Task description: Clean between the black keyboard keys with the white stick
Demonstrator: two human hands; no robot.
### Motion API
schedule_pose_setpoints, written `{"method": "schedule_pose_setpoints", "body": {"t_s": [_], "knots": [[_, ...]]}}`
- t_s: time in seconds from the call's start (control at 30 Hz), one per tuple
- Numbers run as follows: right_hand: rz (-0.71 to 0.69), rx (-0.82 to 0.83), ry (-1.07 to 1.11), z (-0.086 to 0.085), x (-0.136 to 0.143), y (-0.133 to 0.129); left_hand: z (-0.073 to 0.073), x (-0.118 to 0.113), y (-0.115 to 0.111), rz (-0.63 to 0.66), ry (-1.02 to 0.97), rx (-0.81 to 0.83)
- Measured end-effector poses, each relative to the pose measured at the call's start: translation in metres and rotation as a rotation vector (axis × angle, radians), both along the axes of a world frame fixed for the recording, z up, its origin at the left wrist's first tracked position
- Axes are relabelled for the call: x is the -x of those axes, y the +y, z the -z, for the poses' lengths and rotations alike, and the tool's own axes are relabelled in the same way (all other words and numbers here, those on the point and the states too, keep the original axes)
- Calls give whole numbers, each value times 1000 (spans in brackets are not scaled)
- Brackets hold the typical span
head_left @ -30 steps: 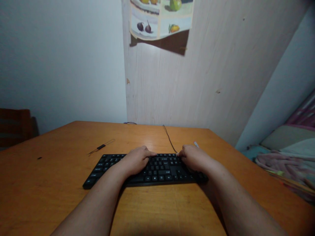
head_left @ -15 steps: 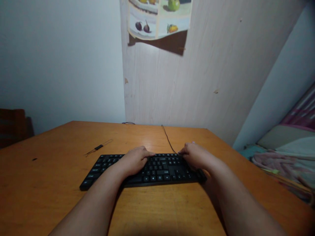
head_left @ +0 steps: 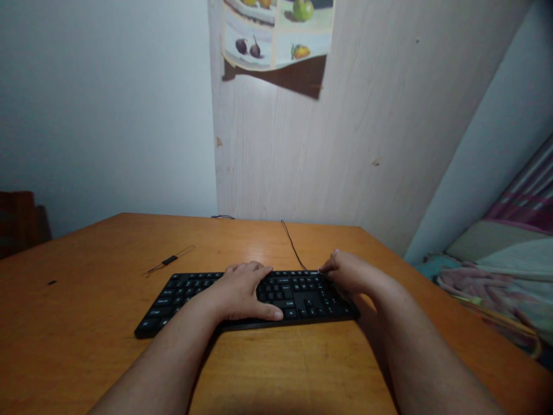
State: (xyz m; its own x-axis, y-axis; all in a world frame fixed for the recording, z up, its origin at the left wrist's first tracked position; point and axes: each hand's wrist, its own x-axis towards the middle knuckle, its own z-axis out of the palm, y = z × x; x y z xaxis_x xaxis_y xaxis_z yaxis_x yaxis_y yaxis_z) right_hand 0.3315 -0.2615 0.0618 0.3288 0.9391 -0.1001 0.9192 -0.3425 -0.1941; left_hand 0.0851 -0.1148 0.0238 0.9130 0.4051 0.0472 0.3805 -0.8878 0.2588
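Observation:
A black computer keyboard (head_left: 310, 302) lies on the wooden table in front of me, its black cable (head_left: 292, 244) running off the back. My left hand (head_left: 242, 289) rests palm down across the middle of it, fingers spread toward the back edge and thumb stretched out over the front keys. At the back right corner, my right hand (head_left: 349, 274) has its fingers pinched together against the keyboard. A small pale spot shows at those fingertips; what they hold, if anything, is too small to make out. The palm covers part of the number keys.
Left of the keyboard, a small black piece with thin wires (head_left: 170, 260) lies on the table (head_left: 280, 369). A tiny black bit (head_left: 52, 282) is farther left. Another dark cord (head_left: 223, 217) lies at the back edge. Beyond are a chair (head_left: 17, 222) and bedding (head_left: 484, 282).
My left hand has opened from a pointing shape at the back edge into a spread hand, thumb out. My right hand stays at the back right corner with its fingers pinched.

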Motion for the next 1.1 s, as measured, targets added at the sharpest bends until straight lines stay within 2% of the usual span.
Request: {"method": "schedule_pose_setpoints", "body": {"t_s": [0.23, 0.47, 0.7, 0.9, 1.1], "knots": [[-18, -12, 10, 6, 3, 6, -3, 0, -5, 14, 93, 25], [115, 33, -5, 12, -10, 7, -2, 0, -6, 9, 89, 37], [30, 2, 6, 13, 4, 11, -5, 0, -8, 15, 93, 31], [162, 39, 19, 12, -16, 6, -4, 0, -7, 12, 94, 30], [133, 19, 35, 18, -11, 11, -1, 0, -5, 19, 82, 21]]}}
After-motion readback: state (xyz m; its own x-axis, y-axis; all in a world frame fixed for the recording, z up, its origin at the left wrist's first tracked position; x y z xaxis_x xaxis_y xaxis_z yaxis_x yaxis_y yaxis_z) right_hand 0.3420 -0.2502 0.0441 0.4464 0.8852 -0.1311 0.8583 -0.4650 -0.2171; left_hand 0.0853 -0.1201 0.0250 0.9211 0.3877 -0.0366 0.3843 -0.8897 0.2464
